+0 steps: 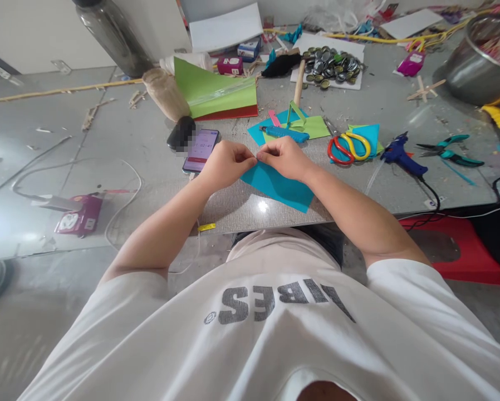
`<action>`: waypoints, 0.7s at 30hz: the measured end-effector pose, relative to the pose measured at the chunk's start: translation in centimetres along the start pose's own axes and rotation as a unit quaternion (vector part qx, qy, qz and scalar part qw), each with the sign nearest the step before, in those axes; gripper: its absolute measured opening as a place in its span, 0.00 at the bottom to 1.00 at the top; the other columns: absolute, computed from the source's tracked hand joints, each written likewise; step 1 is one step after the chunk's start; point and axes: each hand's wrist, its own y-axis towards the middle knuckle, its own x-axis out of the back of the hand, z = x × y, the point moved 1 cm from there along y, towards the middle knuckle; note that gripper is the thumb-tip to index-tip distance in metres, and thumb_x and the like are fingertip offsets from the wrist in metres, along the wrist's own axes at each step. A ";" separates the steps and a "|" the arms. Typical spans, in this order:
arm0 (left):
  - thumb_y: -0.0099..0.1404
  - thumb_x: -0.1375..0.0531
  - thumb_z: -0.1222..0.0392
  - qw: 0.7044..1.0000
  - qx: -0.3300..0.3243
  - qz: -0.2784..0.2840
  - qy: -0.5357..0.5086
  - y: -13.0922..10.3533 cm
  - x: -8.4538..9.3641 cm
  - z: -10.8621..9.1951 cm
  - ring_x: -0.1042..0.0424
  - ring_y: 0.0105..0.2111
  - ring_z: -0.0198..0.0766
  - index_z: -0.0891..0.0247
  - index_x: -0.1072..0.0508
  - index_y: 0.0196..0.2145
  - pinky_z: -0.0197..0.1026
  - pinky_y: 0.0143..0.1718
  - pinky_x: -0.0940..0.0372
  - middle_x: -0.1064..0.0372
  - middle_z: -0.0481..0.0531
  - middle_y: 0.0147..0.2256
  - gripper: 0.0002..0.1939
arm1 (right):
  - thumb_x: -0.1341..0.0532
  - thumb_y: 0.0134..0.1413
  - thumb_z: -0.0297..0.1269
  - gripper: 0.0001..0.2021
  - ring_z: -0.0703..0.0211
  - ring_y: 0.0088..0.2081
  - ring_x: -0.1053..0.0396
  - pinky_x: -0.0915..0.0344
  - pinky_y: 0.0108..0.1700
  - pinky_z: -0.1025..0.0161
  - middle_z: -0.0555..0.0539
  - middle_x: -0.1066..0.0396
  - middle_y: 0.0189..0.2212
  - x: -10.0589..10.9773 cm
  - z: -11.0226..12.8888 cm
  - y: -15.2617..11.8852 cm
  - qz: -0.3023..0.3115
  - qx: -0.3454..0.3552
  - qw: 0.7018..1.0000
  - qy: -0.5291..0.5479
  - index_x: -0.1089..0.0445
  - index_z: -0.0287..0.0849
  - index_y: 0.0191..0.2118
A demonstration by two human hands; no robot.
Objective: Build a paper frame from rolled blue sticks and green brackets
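Observation:
A sheet of blue paper (281, 186) sits near the table's front edge, partly beneath my right hand. At its upper left corner, my left hand (229, 161) is closed in a pinch, thumb against fingers. My right hand (287, 159) is pinched closed just beside it, so the fingertips of both almost meet on the paper. The exact fold or edge between them is hidden by the fingers. Just beyond the hands lie a blue utility knife (285, 134) and a folded green paper strip (295, 116). A phone (202, 149) rests left of my left hand.
To the right are scissors (349, 147), a blue glue gun (402, 156) with a cord, and pliers (448, 150). Farther back lie green paper (220, 92), a heap of bottle caps (331, 64) and a metal pot (481, 64). A jar (165, 93) stands at the left.

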 end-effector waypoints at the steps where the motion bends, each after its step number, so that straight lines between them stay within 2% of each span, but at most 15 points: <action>1: 0.65 0.28 0.61 1.000 -0.002 0.001 0.002 0.0 0.0 0.0 0.39 0.27 0.35 0.61 0.19 0.28 0.43 0.31 0.44 0.32 0.47 0.23 0.07 | 0.23 0.77 0.40 0.13 0.57 0.37 0.34 0.33 0.44 0.56 0.50 0.24 0.32 0.0 0.0 0.0 -0.002 0.000 1.000 -0.003 0.18 0.44 0.36; 4: 0.66 0.30 0.60 1.000 0.001 0.013 0.012 0.0 -0.1 0.1 0.39 0.27 0.36 0.61 0.19 0.29 0.44 0.33 0.44 0.34 0.46 0.23 0.08 | 0.22 0.74 0.40 0.13 0.57 0.37 0.33 0.32 0.44 0.56 0.50 0.24 0.32 0.0 0.0 0.0 -0.007 -0.001 1.000 -0.014 0.19 0.45 0.36; 9: 0.69 0.32 0.60 0.999 0.016 0.038 0.012 0.4 0.1 0.3 0.44 0.27 0.35 0.60 0.22 0.26 0.44 0.32 0.47 0.42 0.44 0.23 0.13 | 0.23 0.73 0.37 0.13 0.56 0.38 0.32 0.31 0.45 0.55 0.49 0.23 0.33 0.0 -0.1 0.1 -0.016 0.000 1.000 -0.023 0.21 0.45 0.34; 12: 0.68 0.31 0.61 0.998 0.029 0.051 -0.011 0.5 0.2 0.3 0.43 0.26 0.34 0.60 0.21 0.26 0.43 0.32 0.46 0.37 0.45 0.23 0.12 | 0.24 0.71 0.34 0.10 0.56 0.38 0.30 0.29 0.47 0.55 0.48 0.21 0.35 -0.1 -0.2 0.1 -0.015 0.004 1.000 -0.022 0.20 0.44 0.36; 16: 0.65 0.29 0.64 0.998 0.051 0.038 -0.028 0.5 0.1 0.2 0.41 0.26 0.34 0.61 0.19 0.27 0.43 0.31 0.44 0.33 0.45 0.23 0.08 | 0.22 0.68 0.34 0.07 0.54 0.39 0.29 0.28 0.48 0.53 0.48 0.19 0.37 -0.3 -0.2 0.1 -0.015 0.011 1.000 -0.025 0.18 0.45 0.38; 18: 0.64 0.29 0.63 0.998 0.050 0.032 -0.027 0.5 0.1 0.1 0.41 0.25 0.34 0.61 0.19 0.27 0.42 0.31 0.44 0.35 0.45 0.22 0.08 | 0.22 0.69 0.33 0.07 0.55 0.39 0.30 0.29 0.48 0.53 0.48 0.19 0.36 -0.3 0.0 0.0 -0.014 0.009 1.000 -0.025 0.18 0.45 0.38; 21: 0.64 0.29 0.63 0.999 0.041 0.022 -0.017 0.4 0.0 0.1 0.42 0.25 0.33 0.60 0.21 0.26 0.42 0.30 0.46 0.36 0.44 0.21 0.09 | 0.25 0.76 0.34 0.12 0.56 0.37 0.33 0.34 0.45 0.54 0.50 0.25 0.32 -0.2 0.4 -0.1 -0.006 -0.008 0.999 -0.033 0.20 0.44 0.35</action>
